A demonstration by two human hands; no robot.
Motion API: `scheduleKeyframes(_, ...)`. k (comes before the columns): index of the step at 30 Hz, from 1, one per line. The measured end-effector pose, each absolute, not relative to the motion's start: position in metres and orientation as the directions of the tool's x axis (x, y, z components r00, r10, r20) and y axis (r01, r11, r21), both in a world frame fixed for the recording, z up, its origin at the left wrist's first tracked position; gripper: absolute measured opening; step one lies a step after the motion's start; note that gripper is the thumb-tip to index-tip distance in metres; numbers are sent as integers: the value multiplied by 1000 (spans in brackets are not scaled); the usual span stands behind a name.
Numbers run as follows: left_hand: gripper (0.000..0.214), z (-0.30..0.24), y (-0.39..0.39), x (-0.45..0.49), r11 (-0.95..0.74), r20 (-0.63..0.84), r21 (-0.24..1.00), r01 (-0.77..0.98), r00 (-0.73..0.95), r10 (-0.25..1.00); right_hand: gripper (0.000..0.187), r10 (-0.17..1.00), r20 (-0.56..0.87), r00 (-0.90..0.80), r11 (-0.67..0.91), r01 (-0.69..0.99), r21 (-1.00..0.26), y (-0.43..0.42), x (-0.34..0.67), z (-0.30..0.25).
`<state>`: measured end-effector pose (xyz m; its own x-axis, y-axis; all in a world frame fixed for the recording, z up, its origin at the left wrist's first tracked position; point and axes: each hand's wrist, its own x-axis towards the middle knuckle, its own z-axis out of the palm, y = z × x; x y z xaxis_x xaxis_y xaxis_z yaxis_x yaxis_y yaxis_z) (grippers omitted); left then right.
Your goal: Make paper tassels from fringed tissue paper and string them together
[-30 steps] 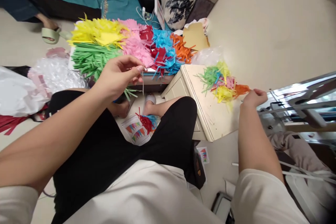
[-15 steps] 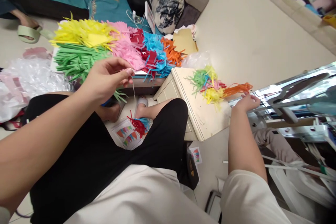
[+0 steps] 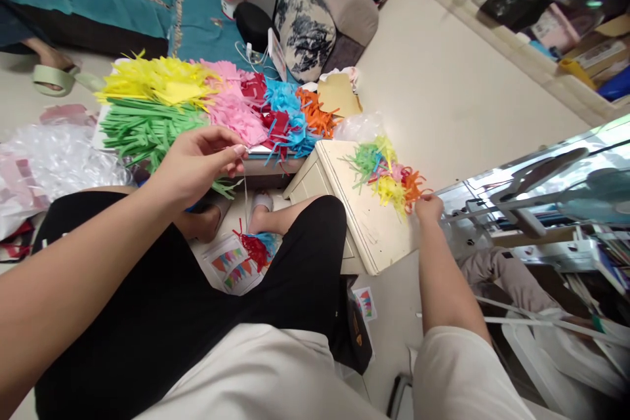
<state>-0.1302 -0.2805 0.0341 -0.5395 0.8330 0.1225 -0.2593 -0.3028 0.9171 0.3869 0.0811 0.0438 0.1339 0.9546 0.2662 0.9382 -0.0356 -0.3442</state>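
Observation:
My left hand (image 3: 204,161) is closed in a pinch on a thin white string (image 3: 245,184), above my lap. The string hangs toward a red and blue paper tassel (image 3: 256,251) between my legs. To the right, my right hand (image 3: 429,207) has its fingers closed at the outer end of an orange paper tassel (image 3: 412,189); its fingertips are partly hidden. That tassel lies at the edge of a pile of green, yellow, pink and red tassels (image 3: 388,174) on a cream cabinet (image 3: 364,230).
Ahead, a low table carries yellow (image 3: 157,82), green (image 3: 147,128), pink, red, blue and orange fringed paper. Clear plastic bags (image 3: 73,157) lie at left, near another person's slippered foot (image 3: 54,77). Printed bunting sheets (image 3: 231,266) lie on the floor. A metal rack (image 3: 531,210) stands at right.
My right hand has moved left toward the cabinet, and the stretched-out orange tassel is now bunched against the pile. My left hand keeps its pinch on the string. The camera view has shifted slightly.

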Motion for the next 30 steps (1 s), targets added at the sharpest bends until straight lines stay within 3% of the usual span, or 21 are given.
scheduleKeyframes(2,51,35,-281,-130,-299,115,917,-264,-542,832,13,930,308,199,-72,922,-380,82,377,47)
scheduleKeyframes(5,55,35,-281,-129,-299,108,918,-262,-559,822,24,914,352,201,-38,907,-420,87,360,55)
scheduleKeyframes(10,48,34,-281,-129,-283,97,928,-243,-575,813,37,940,342,11,145,892,-428,91,334,57)
scheduleKeyframes(12,43,35,-281,-129,-278,102,932,-234,-565,819,42,957,274,-98,211,882,-422,89,325,51)
scheduleKeyframes(15,40,37,-282,-129,-272,93,933,-236,-573,815,51,966,64,-249,253,878,-406,84,315,39)
scheduleKeyframes(17,41,38,-283,-129,-259,74,934,-246,-577,814,52,955,-56,-290,245,885,-396,83,313,35)
scheduleKeyframes(20,43,40,-284,-128,-243,57,936,-255,-572,818,47,955,-120,-271,207,900,-384,88,315,41)
scheduleKeyframes(26,45,42,-284,-126,-233,48,941,-244,-585,809,17,995,45,-89,100,931,-351,114,321,66)
scheduleKeyframes(30,47,45,-284,-125,-217,36,946,-240,-589,807,23,986,160,38,10,957,-291,128,320,71)
